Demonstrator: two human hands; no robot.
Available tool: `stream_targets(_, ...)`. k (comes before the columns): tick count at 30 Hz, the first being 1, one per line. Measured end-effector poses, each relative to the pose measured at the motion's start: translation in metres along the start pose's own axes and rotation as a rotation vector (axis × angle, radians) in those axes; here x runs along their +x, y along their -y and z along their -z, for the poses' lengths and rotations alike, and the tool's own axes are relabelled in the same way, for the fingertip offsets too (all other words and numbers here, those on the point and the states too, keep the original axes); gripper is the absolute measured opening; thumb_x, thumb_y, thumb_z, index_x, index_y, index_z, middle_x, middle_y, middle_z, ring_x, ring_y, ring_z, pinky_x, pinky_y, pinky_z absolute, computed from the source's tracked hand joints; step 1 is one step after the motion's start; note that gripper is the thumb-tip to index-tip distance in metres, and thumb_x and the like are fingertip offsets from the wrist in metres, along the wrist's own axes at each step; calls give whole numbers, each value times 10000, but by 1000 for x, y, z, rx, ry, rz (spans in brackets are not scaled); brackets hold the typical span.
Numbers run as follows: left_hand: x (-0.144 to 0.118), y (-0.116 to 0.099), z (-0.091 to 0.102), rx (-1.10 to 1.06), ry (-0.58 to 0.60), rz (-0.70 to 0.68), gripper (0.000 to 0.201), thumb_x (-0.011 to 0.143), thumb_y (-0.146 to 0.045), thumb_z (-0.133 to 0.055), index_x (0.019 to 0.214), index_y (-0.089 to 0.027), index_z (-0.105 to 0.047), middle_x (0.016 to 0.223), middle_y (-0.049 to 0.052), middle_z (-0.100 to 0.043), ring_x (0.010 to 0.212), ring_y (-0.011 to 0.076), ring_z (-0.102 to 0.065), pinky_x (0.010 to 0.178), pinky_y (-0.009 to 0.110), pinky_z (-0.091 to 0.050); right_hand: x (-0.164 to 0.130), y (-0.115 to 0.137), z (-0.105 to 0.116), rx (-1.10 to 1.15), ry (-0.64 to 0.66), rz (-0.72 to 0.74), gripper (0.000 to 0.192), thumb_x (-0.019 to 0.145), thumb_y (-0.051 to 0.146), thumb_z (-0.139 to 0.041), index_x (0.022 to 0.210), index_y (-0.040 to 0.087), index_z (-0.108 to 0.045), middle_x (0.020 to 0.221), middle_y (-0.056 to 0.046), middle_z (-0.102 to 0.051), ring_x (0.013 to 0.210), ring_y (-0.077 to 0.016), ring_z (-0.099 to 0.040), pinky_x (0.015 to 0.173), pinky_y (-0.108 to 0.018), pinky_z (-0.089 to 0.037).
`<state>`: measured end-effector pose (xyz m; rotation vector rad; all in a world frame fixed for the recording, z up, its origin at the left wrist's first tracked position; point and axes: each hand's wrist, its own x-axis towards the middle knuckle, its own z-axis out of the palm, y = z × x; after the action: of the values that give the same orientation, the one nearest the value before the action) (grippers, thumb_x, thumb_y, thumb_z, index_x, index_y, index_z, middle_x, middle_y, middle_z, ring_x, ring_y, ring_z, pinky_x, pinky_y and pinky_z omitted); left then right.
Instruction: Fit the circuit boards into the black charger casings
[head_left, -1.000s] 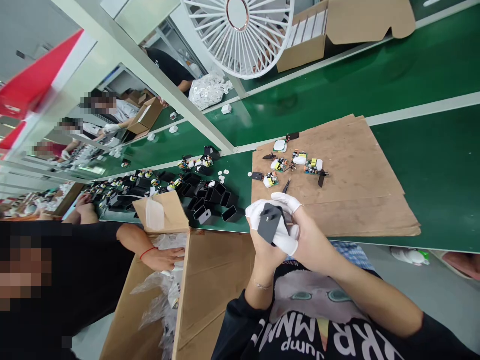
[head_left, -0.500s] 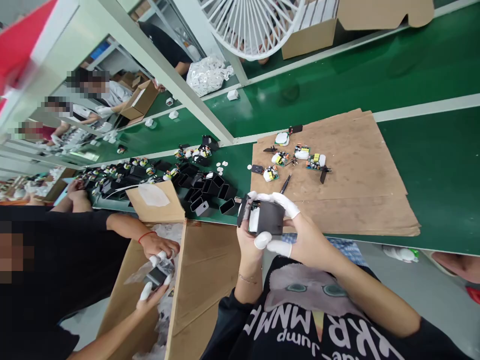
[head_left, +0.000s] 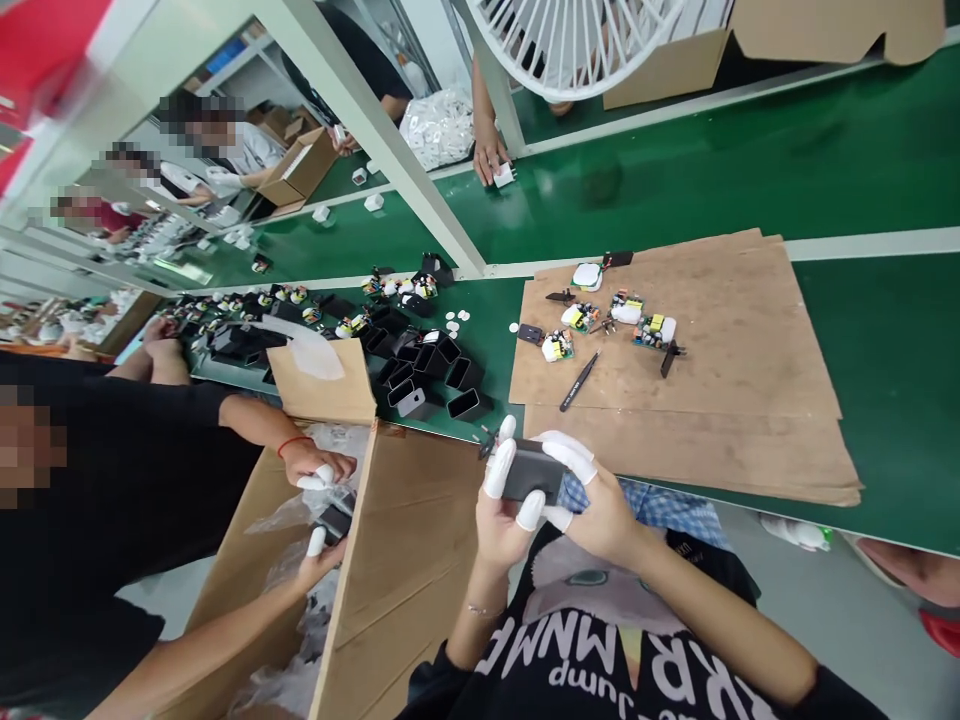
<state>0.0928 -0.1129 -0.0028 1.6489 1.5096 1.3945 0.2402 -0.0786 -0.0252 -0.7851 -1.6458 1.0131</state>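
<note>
Both our hands are clamped on a black case in front of the green bench: our left hand on its left end, our right hand on its right. Pronged black pieces show at its far left. Beyond, tweezers and circuit boards lie on cardboard. Further left, a co-worker's hand is above a carton.

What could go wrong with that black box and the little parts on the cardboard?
The black case might slip: the left hand and right hand hold it, seemingly past the edge of the green bench, so it could fall.

The bare circuit boards lie close together on the cardboard, so a careless reach might knock them.
</note>
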Motion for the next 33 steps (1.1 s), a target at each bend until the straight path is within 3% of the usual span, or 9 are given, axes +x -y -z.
stream_targets(4,-3,-4,24,46,167,103,598,885,-355,-616,1455,-290,-446,1502,111,-486,1265,295,-598,1044,445,-524,-23,-6,-20,-73,-85,86,616,821,250,-698,1372,279,-425,1324,-130,-632,1203,-282,-638,967,-442,-576)
stream_targets(8,-14,6,23,132,114,135,531,884,-368,-613,1395,-247,-535,1417,106,-576,1235,287,-622,1043,419,-532,-41,-9,-37,-238,-153,42,628,838,282,-672,1394,283,-378,1246,-143,-676,1082,-324,-682,845,-502,-595)
stream_targets(10,-19,15,20,190,82,164,506,886,-364,-617,1370,-228,-561,1365,105,-622,1206,271,-643,1022,395,-549,-41,-9,-36,-277,-112,24,626,842,295,-676,1403,279,-400,1231,-144,-692,1025,-342,-687,813,-515,-577)
stream_targets(13,-20,29,22,344,41,117,472,902,-335,-603,1359,-222,-572,1318,99,-658,1179,255,-662,996,375,-564,-32,-11,-20,-408,29,81,644,874,372,-649,1453,256,-392,1261,-138,-688,1046,-342,-669,863,-506,-523)
stream_targets(16,-9,46,29,581,-28,-18,478,905,-303,-603,1372,-211,-560,1316,115,-657,1172,261,-667,982,373,-569,-16,-21,10,-654,152,109,631,924,437,-573,1481,205,-387,1380,-148,-608,1252,-340,-560,1036,-513,-398)
stream_targets(19,12,61,33,739,-33,-134,491,919,-289,-578,1397,-186,-533,1306,139,-658,1182,270,-661,979,369,-569,-1,-39,44,-906,288,-27,677,912,538,-556,1467,167,-445,1534,-159,-429,1414,-390,-369,1135,-590,-243)
stream_targets(22,32,66,31,784,22,-207,501,939,-278,-543,1428,-182,-493,1340,143,-634,1248,271,-617,1039,386,-534,5,-53,66,-1048,376,-121,753,880,631,-538,1460,156,-466,1572,-154,-360,1447,-412,-298,1141,-645,-197)
stream_targets(29,57,42,34,798,-163,-445,591,912,-209,-595,1474,-198,-416,1431,159,-554,1321,273,-553,1048,367,-521,-2,-50,71,-1127,370,-169,689,904,608,-511,1456,197,-476,1577,-114,-362,1449,-371,-314,1152,-627,-206)
stream_targets(33,56,41,35,806,-223,-475,599,915,-207,-587,1481,-193,-394,1430,188,-548,1220,277,-635,1009,390,-536,-1,-47,70,-1120,381,-185,695,905,619,-508,1458,199,-472,1579,-114,-359,1453,-369,-309,1154,-634,-198)
